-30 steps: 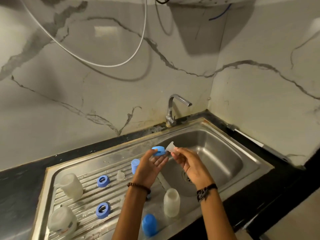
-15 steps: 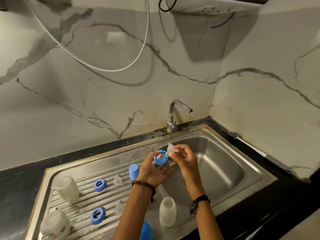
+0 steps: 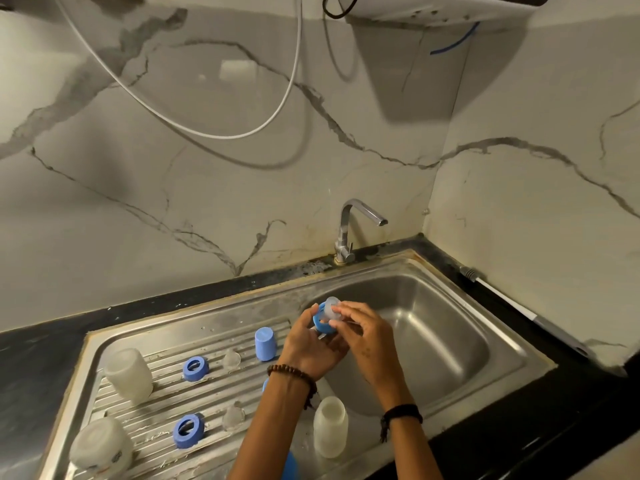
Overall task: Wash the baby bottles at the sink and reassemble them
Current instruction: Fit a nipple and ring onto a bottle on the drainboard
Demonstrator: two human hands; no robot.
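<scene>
a: where are the hands?

b: both over the near left edge of the sink basin (image 3: 467, 327). the left hand (image 3: 308, 344) curls its grip round a blue collar ring (image 3: 323, 323), held tilted. the right hand (image 3: 363, 336) pinches a clear nipple (image 3: 331, 306) with its fingertips, and the nipple sits at the ring's opening, touching it. how far it is seated i cannot tell.

a: and the rest of the bottle parts?

b: on the ribbed drainboard (image 3: 156, 407) to the left. one cloudy bottle (image 3: 129, 375) stands mouth down at the far left, another bottle (image 3: 100, 446) is nearer the front corner. two more blue rings (image 3: 195, 368) (image 3: 188, 431) lie flat between them and the arms, each with a small clear nipple (image 3: 231, 359) (image 3: 233, 415) just beside it on its right. a blue cap (image 3: 265, 344) stands upright near the left hand. a third bottle, open end up (image 3: 330, 426), stands between the two forearms at the basin's front edge. a bit of another blue piece (image 3: 290, 465) peeks out beside the left forearm at the bottom.

a: tap?

b: the faucet (image 3: 349, 233) stands behind the basin, no water visible. a long brush handle (image 3: 519, 308) lies on the dark bench (image 3: 41, 344) at the right wall.
</scene>
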